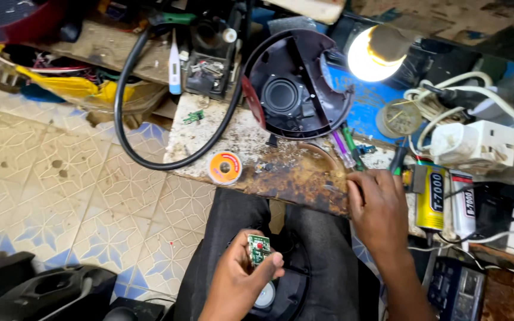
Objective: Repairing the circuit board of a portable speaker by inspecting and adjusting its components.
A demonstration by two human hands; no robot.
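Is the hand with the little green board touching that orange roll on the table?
Apart. The head view shows the left hand holding the green circuit board over the lap, with dark trousers between it and the orange solder spool.

The left hand [242, 274] sits low in the middle of the frame, fingers curled and thumb pinched in. The right hand [379, 202] is higher, to the right, palm down, fingers bent, arm reaching up from the bottom edge.
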